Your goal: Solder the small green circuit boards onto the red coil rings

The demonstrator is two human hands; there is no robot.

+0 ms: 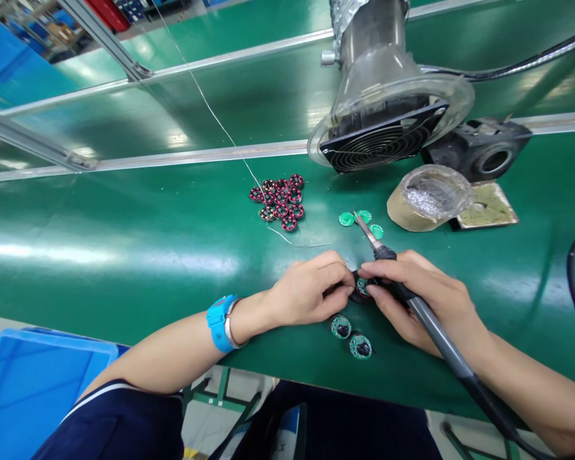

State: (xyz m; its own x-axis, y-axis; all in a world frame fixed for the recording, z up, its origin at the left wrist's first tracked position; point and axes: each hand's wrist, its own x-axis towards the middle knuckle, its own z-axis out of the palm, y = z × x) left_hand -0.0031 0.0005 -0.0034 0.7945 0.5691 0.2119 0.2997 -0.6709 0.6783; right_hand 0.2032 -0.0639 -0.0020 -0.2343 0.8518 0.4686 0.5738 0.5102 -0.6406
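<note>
My left hand pinches the left side of a small round part with a green circuit board on top. The thumb and fingertips of my right hand touch that part from the other side. A soldering iron lies across my right hand, its metal tip pointing up and away over the green discs. Two similar round circuit board parts sit on the bench just below my hands. Three thin green discs lie beyond the iron's tip. My fingers partly cover the worked part.
Several red and black round coils are grouped behind my left hand, with solder wire beside them. A fume extractor overhangs the green bench. A tub, a sponge tray and an iron holder stand at right.
</note>
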